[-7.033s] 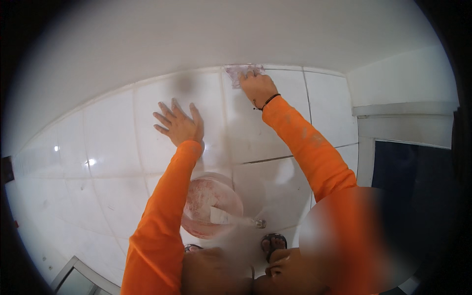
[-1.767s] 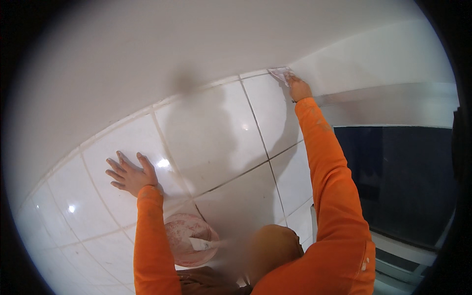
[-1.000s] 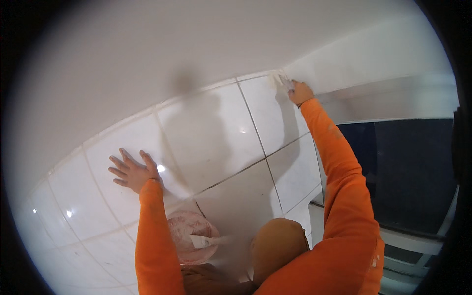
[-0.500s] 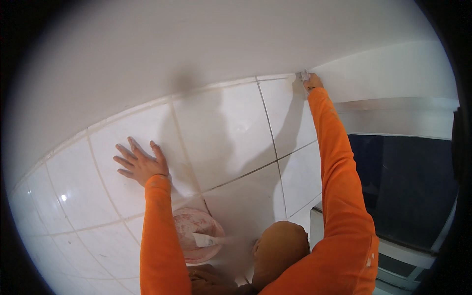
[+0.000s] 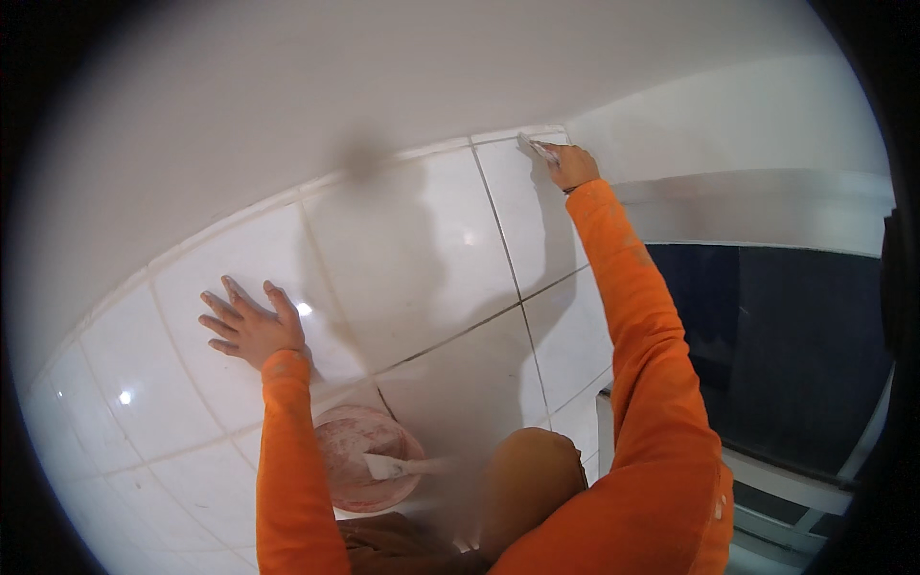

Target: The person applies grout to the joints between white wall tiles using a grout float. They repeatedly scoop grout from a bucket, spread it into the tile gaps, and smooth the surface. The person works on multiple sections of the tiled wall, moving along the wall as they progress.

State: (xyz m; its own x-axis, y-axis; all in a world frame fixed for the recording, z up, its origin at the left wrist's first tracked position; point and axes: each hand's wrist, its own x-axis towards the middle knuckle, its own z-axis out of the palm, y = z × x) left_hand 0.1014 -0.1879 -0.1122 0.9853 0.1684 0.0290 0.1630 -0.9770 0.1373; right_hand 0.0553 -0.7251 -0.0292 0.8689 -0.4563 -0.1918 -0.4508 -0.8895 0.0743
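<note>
My left hand (image 5: 254, 321) lies flat, fingers spread, on a white tile (image 5: 211, 364) with pale joints. My right hand (image 5: 575, 165) grips a flat, pale-smeared scraper (image 5: 537, 149), its blade at the top tile joint near the right corner. Darker joints run between the tiles around that side. Between my forearms, low in the picture, a pink-stained shallow bucket (image 5: 355, 431) holds a pale-bladed tool (image 5: 383, 467) with its handle over the rim.
A plain white wall (image 5: 460, 67) runs along the tiles' top edge and meets a side wall (image 5: 728, 115) at right. Below that are a pale ledge (image 5: 747, 206), a dark panel (image 5: 795, 355) and a light frame (image 5: 786, 489). My bent knee (image 5: 532, 479) is beside the bucket.
Since half a second ago my right hand has shifted left with the scraper, out of the corner along the top joint. My left hand stays spread on the tile, slightly further left in view.
</note>
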